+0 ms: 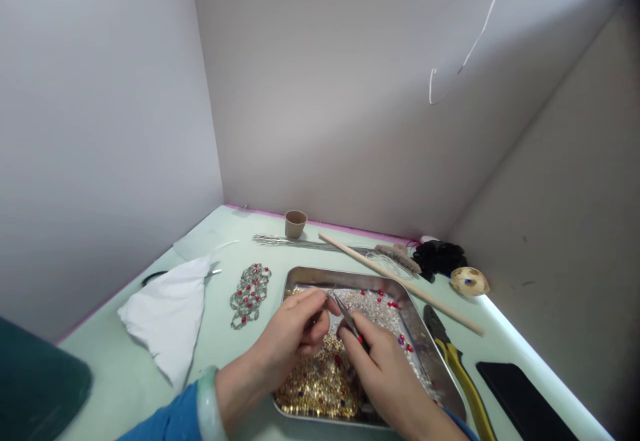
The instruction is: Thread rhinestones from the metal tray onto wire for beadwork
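Note:
Over a metal tray (450, 377) of beads, my left hand (303, 327) is closed in a pinch. What lies between its thumb and forefinger is too small to make out. My right hand (377, 364) grips a pair of tweezers (347, 315), whose thin grey tips point up and left to the left fingertips. Gold beads (320, 387) fill the near left of the tray, partly under my hands. Clear beads (373, 307) with some red ones lie towards its far right.
Left of the tray are wirework with red beads (251, 296) and a white cloth (167, 314). Behind stand a brown cup (295, 225) and thin wires (280, 241). A wooden stick (400, 281), yellow-handled pliers (463, 374), a black phone-like slab (523, 397) and a shell-like dish (469, 282) lie right.

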`<state>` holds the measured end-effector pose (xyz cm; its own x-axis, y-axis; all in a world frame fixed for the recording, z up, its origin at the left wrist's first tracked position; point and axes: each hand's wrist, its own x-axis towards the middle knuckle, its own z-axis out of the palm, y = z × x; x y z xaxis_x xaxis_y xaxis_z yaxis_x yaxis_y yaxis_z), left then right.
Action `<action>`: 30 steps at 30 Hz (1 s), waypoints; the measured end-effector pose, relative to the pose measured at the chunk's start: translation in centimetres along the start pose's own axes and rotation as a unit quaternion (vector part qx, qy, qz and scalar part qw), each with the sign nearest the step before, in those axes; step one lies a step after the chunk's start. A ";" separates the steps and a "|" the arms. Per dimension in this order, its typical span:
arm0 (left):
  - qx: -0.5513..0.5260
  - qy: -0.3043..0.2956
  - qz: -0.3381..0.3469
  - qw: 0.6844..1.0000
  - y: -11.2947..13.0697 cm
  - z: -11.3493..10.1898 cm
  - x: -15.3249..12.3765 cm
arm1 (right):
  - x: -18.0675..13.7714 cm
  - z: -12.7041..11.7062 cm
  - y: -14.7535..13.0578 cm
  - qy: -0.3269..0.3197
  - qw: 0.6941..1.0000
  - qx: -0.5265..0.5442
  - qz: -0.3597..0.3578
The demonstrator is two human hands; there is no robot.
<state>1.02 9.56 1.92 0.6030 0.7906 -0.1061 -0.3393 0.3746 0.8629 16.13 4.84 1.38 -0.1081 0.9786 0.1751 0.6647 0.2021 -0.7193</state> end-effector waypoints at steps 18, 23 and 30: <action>0.135 0.077 0.028 0.987 0.2 0.8 0.1 | 0.0 0.1 0.1 -0.005 0.999 -0.037 0.008; 0.215 0.100 0.070 0.969 0.0 0.7 0.1 | 0.0 0.3 0.2 -0.007 0.999 -0.049 0.011; 0.289 0.103 0.106 0.946 -0.2 0.3 0.1 | 0.0 0.3 0.5 -0.015 0.997 -0.072 -0.002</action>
<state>1.36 9.42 1.82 0.3915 0.9184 0.0570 0.0513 -0.0837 0.9952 16.22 4.90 0.85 -0.1304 0.9791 0.1561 0.7636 0.1996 -0.6141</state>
